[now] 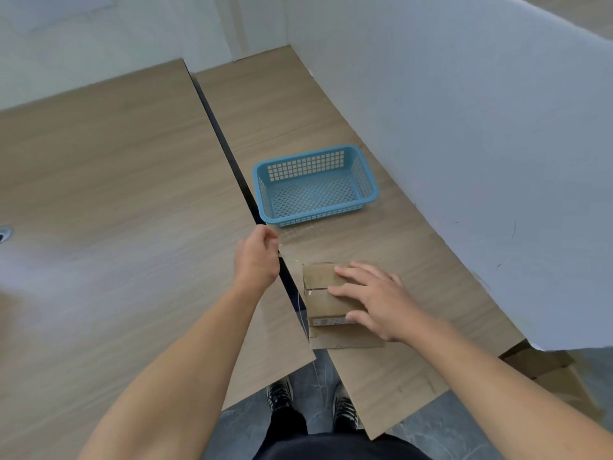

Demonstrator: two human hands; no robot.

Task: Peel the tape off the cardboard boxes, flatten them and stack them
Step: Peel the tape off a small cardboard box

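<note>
A small brown cardboard box (323, 298) stands near the front edge of the right-hand wooden table, on a flat piece of cardboard (345, 340). My right hand (371, 298) lies flat on top of the box with fingers spread. My left hand (257, 257) is up and to the left of the box, fingers curled, pinching the end of a clear strip of tape (292, 260) that stretches from the hand down to the box's left side.
An empty blue plastic basket (368, 171) sits on the same table beyond the box. A dark gap (229, 154) separates the two wooden tables. A white partition (464, 127) borders the right. More cardboard (547, 366) lies on the floor at lower right.
</note>
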